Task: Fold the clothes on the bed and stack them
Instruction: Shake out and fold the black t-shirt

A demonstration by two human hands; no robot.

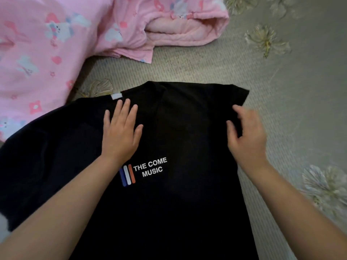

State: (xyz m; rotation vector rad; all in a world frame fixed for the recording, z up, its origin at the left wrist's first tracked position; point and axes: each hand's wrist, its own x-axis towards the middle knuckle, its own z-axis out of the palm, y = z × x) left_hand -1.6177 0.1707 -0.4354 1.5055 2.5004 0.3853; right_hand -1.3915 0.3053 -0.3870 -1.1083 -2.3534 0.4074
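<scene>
Right now a black T-shirt (180, 194) lies spread on the bed (281, 91), directly beneath both hands, its long axis running away from the person: collar end beyond the fingertips, hem toward the body and out of view. The left hand (120, 136) rests flat on the chest area, fingers straight and spread, just short of the white neck label (116, 96). The right hand (246, 136) is at the shirt's right edge, near the short sleeve (238, 94); it is blurred, with fingers curled into the cloth, and it seems to be pinching that edge, though I cannot tell for certain. The printed logo (144, 170) sits between the two forearms, nearer the left.

My judgement is that a lengthwise fold is in hand: the right side would be drawn across toward the left hand, which pins the middle. The right hand is plainly the nearer to that edge. A pink quilt (56, 44) lies well beyond the left hand.
</scene>
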